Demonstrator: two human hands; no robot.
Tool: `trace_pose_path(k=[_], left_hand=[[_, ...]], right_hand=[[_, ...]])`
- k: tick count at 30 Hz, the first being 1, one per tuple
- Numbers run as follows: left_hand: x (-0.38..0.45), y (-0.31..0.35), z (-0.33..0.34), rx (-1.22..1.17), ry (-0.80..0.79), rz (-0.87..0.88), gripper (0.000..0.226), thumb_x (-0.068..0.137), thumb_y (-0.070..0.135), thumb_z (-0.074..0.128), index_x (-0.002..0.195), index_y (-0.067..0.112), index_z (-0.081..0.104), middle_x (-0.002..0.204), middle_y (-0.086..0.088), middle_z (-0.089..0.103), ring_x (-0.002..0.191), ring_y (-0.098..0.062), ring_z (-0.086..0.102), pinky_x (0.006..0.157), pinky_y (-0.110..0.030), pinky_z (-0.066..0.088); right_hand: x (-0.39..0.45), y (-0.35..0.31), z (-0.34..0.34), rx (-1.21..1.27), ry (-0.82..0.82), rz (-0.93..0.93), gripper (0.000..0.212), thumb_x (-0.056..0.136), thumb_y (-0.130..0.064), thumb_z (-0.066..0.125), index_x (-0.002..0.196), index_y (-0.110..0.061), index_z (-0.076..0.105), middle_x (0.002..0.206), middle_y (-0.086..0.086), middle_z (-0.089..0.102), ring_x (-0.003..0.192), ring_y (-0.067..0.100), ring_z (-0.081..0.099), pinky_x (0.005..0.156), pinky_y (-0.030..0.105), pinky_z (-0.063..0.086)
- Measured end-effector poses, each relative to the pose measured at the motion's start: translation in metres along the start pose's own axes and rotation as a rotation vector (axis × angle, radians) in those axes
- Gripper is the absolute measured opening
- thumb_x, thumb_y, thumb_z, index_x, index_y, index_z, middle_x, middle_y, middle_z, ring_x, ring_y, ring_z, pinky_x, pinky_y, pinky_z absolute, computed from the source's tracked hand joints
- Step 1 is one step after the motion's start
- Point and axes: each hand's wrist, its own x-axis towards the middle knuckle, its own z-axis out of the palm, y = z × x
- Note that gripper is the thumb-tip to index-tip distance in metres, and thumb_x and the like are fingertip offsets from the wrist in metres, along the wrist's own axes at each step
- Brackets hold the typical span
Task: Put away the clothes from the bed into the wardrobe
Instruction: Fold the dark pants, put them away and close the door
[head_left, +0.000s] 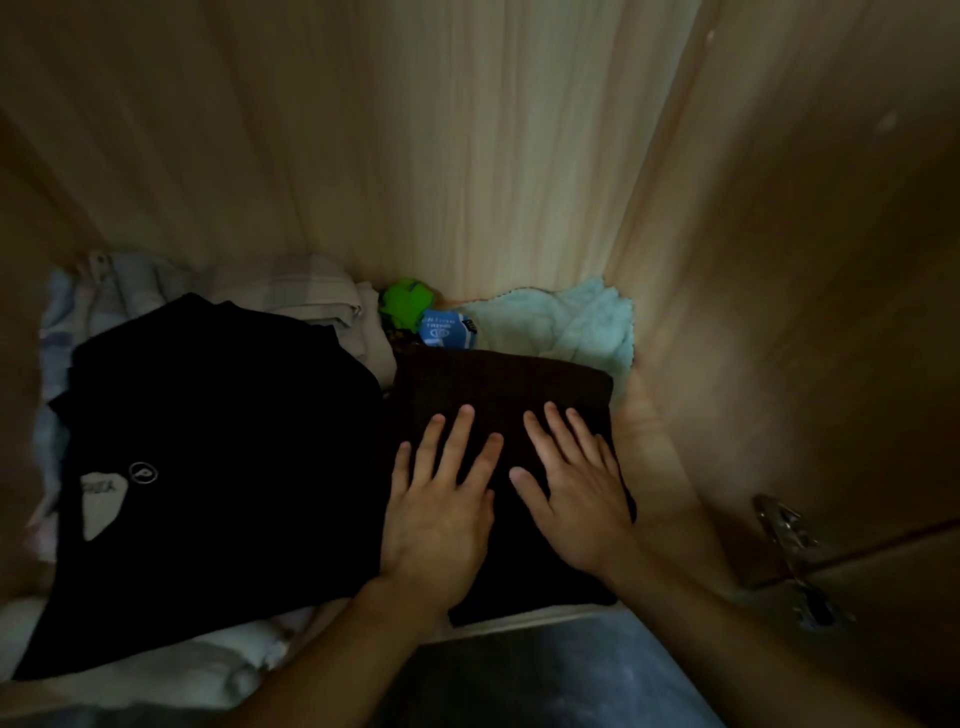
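A folded dark brown garment (498, 384) lies on the wardrobe shelf (660, 452) at the right of the pile. My left hand (441, 499) and my right hand (571, 488) both lie flat on top of it, fingers straight and spread, side by side. To the left sits a black folded garment (218, 447) with a white logo, on top of pale checked clothes (291, 291).
Behind the brown garment lie a green object (408, 304), a blue-labelled item (447, 327) and a light blue cloth (571, 322). Wooden wardrobe walls (467, 156) close in the back and sides. A door hinge (789, 551) sits at the right. White fabric (208, 670) hangs off the front left.
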Motion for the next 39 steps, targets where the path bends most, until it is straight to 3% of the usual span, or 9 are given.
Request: trace_pose_path(k=[4,7,11,17,22,26,30,33,39], left_hand=[[-0.026,-0.01,-0.017,0.046,-0.174,0.089,0.092,0.09,0.069,0.045,0.154,0.041,-0.014,0.16,0.0,-0.035,0.15,-0.023,-0.026,0.125,-0.051,0.002],[-0.038,-0.02,-0.011,0.149,-0.26,0.106,0.109,0.085,0.073,0.05,0.146,0.04,-0.033,0.148,-0.004,-0.053,0.143,-0.026,-0.04,0.123,-0.053,-0.006],[-0.032,-0.019,0.008,0.176,-0.261,0.071,0.104,0.092,0.068,0.044,0.139,0.034,-0.042,0.146,-0.011,-0.055,0.143,-0.032,-0.04,0.122,-0.055,-0.008],[-0.02,-0.014,0.027,0.257,-0.282,0.034,0.105,0.094,0.062,0.047,0.135,0.031,-0.044,0.147,-0.016,-0.052,0.143,-0.035,-0.037,0.121,-0.058,-0.007],[-0.02,-0.008,0.01,0.256,-0.37,-0.012,0.104,0.092,0.059,0.054,0.151,0.034,-0.027,0.152,-0.012,-0.047,0.147,-0.033,-0.032,0.122,-0.057,-0.004],[-0.02,0.0,-0.035,0.168,-0.508,-0.037,0.108,0.087,0.039,0.071,0.155,0.037,-0.013,0.16,-0.006,-0.034,0.152,-0.031,-0.019,0.122,-0.056,0.01],[-0.031,0.01,-0.099,0.033,-0.454,-0.078,0.077,0.094,0.041,0.059,0.155,0.037,0.011,0.166,-0.005,0.001,0.151,-0.031,0.006,0.119,-0.054,0.022],[-0.043,0.016,-0.165,0.014,-0.403,-0.232,0.06,0.095,0.05,0.049,0.149,0.033,0.027,0.153,-0.005,0.034,0.14,-0.029,0.032,0.11,-0.048,0.034],[-0.079,0.017,-0.312,-0.051,-0.414,-0.26,0.058,0.098,0.054,0.045,0.15,0.034,0.031,0.154,0.0,0.036,0.14,-0.028,0.034,0.11,-0.049,0.036]], right_hand=[[-0.041,0.008,-0.015,-0.101,-0.202,-0.082,0.108,0.072,-0.09,0.033,0.148,-0.044,-0.029,0.16,-0.006,-0.033,0.147,0.02,-0.032,0.12,0.052,-0.003],[-0.054,0.01,-0.01,-0.212,-0.232,-0.07,0.125,0.07,-0.078,0.057,0.141,-0.04,-0.038,0.154,-0.003,-0.041,0.143,0.025,-0.035,0.121,0.055,-0.004],[-0.041,0.012,0.004,-0.183,-0.219,-0.051,0.129,0.076,-0.068,0.065,0.13,-0.045,-0.05,0.152,-0.004,-0.044,0.142,0.026,-0.037,0.115,0.051,-0.011],[-0.031,0.021,0.029,-0.21,-0.168,0.0,0.13,0.074,-0.07,0.066,0.136,-0.044,-0.045,0.158,-0.001,-0.037,0.147,0.028,-0.029,0.12,0.055,-0.001],[-0.034,0.01,0.008,-0.22,-0.25,0.023,0.128,0.075,-0.061,0.073,0.145,-0.039,-0.032,0.156,-0.004,-0.037,0.148,0.027,-0.026,0.121,0.057,0.005],[-0.041,-0.008,-0.041,-0.127,-0.395,0.059,0.117,0.076,-0.061,0.073,0.153,-0.043,-0.014,0.161,-0.006,-0.029,0.149,0.028,-0.024,0.115,0.066,0.01],[-0.063,-0.042,-0.107,-0.09,-0.32,0.095,0.094,0.086,-0.059,0.062,0.156,-0.039,0.002,0.166,0.002,-0.009,0.152,0.031,-0.007,0.116,0.06,0.02],[-0.076,-0.075,-0.166,-0.021,-0.243,0.166,0.078,0.094,-0.059,0.049,0.156,-0.038,0.006,0.164,0.006,0.006,0.15,0.03,0.009,0.115,0.05,0.027],[-0.103,-0.149,-0.291,0.052,-0.305,0.204,0.063,0.097,-0.057,0.044,0.153,-0.033,0.026,0.158,0.007,0.021,0.146,0.029,0.017,0.114,0.049,0.031]])
